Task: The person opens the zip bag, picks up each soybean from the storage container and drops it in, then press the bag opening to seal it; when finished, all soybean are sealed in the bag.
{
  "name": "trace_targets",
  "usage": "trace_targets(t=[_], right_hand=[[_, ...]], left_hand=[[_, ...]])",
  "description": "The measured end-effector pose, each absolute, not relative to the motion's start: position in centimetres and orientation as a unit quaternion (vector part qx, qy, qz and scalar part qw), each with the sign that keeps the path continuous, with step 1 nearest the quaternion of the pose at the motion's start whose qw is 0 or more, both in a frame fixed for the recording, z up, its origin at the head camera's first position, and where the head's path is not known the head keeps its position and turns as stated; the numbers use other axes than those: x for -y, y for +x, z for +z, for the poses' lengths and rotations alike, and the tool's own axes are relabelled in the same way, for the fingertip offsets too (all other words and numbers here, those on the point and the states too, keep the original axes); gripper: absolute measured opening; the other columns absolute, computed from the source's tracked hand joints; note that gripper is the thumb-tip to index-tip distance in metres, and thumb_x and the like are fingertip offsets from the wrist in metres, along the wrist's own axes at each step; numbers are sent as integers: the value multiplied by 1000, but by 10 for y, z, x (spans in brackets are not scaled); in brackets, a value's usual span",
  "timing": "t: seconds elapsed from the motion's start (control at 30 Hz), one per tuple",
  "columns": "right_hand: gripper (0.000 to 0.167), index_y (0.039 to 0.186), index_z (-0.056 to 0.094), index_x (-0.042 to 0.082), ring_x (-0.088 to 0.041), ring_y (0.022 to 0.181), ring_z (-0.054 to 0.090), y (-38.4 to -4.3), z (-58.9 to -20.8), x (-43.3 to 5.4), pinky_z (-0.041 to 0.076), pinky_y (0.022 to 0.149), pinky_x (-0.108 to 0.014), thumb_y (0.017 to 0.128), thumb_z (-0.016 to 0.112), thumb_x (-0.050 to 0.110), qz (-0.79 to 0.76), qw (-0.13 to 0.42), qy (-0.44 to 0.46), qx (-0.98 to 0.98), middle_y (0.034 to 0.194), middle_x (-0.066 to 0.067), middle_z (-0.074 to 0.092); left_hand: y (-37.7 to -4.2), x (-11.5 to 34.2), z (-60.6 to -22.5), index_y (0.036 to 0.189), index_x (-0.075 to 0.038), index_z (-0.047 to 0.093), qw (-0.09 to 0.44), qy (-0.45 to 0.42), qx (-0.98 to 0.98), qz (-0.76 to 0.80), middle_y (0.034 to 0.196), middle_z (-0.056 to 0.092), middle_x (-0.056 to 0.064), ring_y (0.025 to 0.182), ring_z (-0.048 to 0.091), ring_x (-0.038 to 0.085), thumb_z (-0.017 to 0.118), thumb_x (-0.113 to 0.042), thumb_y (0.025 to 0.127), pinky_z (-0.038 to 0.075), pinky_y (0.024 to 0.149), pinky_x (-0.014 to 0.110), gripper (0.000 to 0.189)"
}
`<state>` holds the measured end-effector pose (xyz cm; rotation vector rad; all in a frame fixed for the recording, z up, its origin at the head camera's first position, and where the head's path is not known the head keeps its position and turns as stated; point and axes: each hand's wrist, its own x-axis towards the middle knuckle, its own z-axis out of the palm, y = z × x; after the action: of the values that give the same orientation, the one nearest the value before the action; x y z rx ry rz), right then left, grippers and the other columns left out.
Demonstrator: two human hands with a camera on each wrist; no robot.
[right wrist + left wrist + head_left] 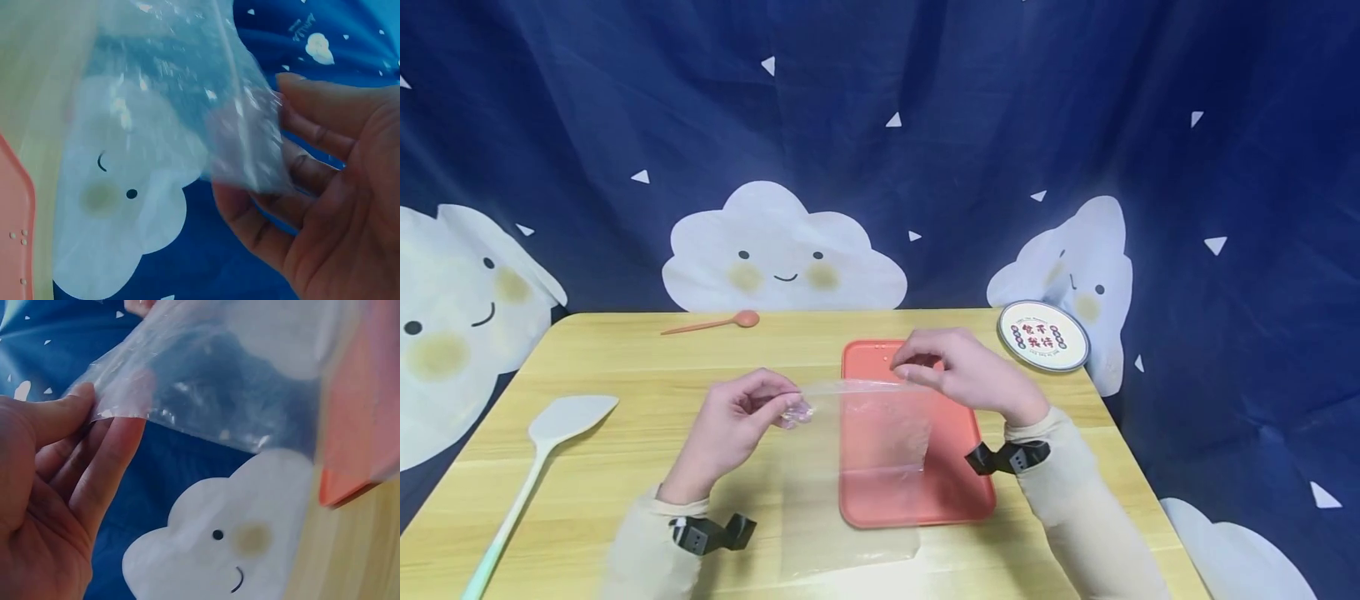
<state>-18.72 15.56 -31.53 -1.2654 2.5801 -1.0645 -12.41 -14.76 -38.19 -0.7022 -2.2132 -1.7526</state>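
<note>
A clear plastic bag (812, 508) is stretched between both hands, its lower part hanging over the table and overlapping the red cutting board (955, 483). My left hand (730, 429) pinches the bag's upper left corner between thumb and fingers, with some film bunched there. At the opposite top corner, my right hand (958, 371) holds the film between thumb and fingers. In the right wrist view, fingers show blurred through the bag (156, 69), and a straight ridge runs near its edge.
On the left of the wooden table (647, 417) lies a white spatula (561, 421) with a green handle end. An orange spoon (745, 318) rests at the back edge. A round plate (1043, 336) with red characters sits at the back right corner. A blue cloud-print curtain (850, 125) hangs behind.
</note>
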Motion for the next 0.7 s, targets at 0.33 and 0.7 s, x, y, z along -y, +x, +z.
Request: trace_targets(t=[0.33, 0.7], right_hand=[[7, 94, 74, 21, -5, 74, 58, -186, -320, -149, 52, 66, -25, 92, 71, 15, -315, 89, -451, -830, 84, 13, 66], [18, 95, 76, 13, -5, 73, 59, -186, -320, -150, 53, 65, -25, 88, 65, 1, -297, 123, -449, -834, 83, 15, 66]], left_hand=[[-122, 136, -397, 94, 2, 66, 128, -278, 708, -636, 87, 73, 13, 77, 72, 23, 61, 18, 88, 60, 66, 37, 18], [-122, 133, -406, 94, 3, 69, 171, -312, 706, -612, 84, 72, 13, 76, 71, 22, 61, 24, 84, 60, 67, 33, 25]])
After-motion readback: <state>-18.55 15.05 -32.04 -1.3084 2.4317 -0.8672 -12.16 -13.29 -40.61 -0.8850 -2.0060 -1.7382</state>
